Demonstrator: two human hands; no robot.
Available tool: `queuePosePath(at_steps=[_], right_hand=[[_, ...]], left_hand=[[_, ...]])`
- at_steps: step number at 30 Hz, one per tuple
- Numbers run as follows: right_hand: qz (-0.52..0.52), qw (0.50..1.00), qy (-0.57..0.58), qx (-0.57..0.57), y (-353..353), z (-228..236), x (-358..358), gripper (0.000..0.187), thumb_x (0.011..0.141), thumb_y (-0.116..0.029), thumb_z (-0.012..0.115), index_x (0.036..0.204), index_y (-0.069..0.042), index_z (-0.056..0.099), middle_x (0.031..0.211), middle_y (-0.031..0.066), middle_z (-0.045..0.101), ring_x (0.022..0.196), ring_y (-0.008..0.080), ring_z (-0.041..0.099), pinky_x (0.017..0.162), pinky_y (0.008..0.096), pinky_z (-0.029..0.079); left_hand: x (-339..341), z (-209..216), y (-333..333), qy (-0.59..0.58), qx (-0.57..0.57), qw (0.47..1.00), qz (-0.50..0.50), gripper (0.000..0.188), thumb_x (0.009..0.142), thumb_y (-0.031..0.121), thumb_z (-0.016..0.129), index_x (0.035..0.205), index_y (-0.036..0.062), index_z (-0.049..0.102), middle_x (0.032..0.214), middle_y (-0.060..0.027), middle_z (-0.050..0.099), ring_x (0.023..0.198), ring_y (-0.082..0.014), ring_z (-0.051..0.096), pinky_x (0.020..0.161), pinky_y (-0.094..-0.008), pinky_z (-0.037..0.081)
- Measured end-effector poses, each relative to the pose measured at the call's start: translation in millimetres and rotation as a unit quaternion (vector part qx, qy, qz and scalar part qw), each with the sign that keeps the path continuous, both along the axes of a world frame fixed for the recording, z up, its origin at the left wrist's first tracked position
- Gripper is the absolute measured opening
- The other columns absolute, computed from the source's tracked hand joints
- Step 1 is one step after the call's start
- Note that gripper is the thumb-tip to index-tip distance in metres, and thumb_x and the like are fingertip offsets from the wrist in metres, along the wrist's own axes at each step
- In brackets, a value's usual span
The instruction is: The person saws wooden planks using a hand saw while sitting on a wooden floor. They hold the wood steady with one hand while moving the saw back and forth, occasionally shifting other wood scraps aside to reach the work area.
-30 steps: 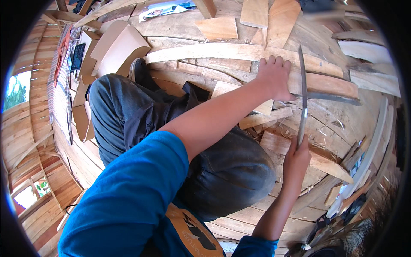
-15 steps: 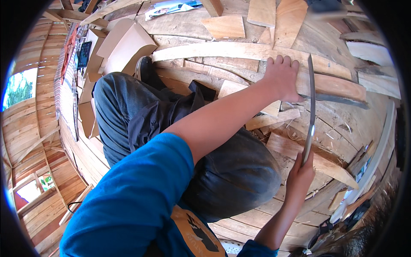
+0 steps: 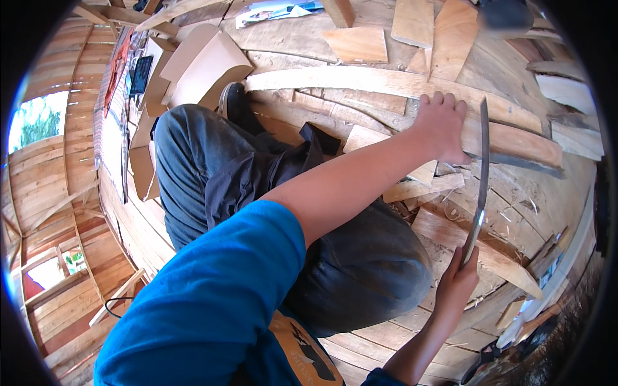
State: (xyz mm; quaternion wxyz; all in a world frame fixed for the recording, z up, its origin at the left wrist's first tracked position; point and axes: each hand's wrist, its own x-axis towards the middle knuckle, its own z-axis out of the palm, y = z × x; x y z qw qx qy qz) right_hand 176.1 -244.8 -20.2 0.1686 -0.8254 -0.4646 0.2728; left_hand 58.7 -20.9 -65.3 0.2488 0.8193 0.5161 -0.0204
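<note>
My left hand (image 3: 443, 127) grips a piece of wood (image 3: 521, 143) lying on the floor, its fingers curled over the far side and the thumb at the near side. The wood's pale face and dark lower edge show to the right of the hand. In my right hand (image 3: 459, 275) is a machete (image 3: 484, 161), held by its handle, which the fingers mostly hide. Its long blade points away from me, slightly curved, and passes just right of my left hand across the wood in view. Whether the blade touches the wood I cannot tell.
A long pale plank (image 3: 335, 78) lies beyond my left hand. Several offcuts, including a flat board (image 3: 412, 22), and wood shavings are scattered about. An open cardboard box (image 3: 209, 67) stands past my bent legs (image 3: 360, 276). A tapered board (image 3: 476, 248) lies near the machete.
The whole view has shifted, so the scene sits farther right. The machete has come slightly nearer to me, while my left hand keeps its hold on the wood.
</note>
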Motion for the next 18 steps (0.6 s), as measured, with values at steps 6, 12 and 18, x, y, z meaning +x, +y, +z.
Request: queuePosePath(at_steps=[6, 12, 18], right_hand=[[0.015, 0.999, -0.014, 0.040, 26, -17, -1, 0.017, 0.099, -0.019, 0.049, 0.098, -0.002, 0.052, 0.060, 0.0236, 0.052, 0.055, 0.0419, 0.054, 0.051, 0.0466, 0.038], [0.008, 1.000, -0.006, -0.012, 4, 2, 4, 0.018, 0.099, -0.019, 0.049, 0.097, -0.001, 0.052, 0.058, 0.0226, 0.052, 0.052, 0.0403, 0.053, 0.049, 0.0469, 0.036], [0.037, 0.998, -0.037, 0.023, 6, -7, 2, 0.016, 0.099, -0.017, 0.049, 0.099, -0.002, 0.052, 0.060, 0.0229, 0.052, 0.053, 0.0412, 0.053, 0.049, 0.0469, 0.037]], left_hand=[[-2, -1, -1, 0.010, 0.007, 1.000, -0.005, 0.094, 0.064, 0.059, 0.073, 0.128, -0.0029, 0.044, 0.124, -0.0186, 0.050, 0.121, -0.0324, 0.043, 0.102, -0.0461, 0.032], [3, 1, 1, 0.004, -0.001, 1.000, -0.006, 0.094, 0.064, 0.059, 0.074, 0.128, -0.0024, 0.044, 0.124, -0.0180, 0.050, 0.120, -0.0321, 0.044, 0.101, -0.0461, 0.032], [-1, -1, -3, 0.007, 0.018, 1.000, -0.014, 0.093, 0.064, 0.059, 0.074, 0.129, -0.0016, 0.044, 0.125, -0.0180, 0.050, 0.120, -0.0323, 0.044, 0.102, -0.0467, 0.032]])
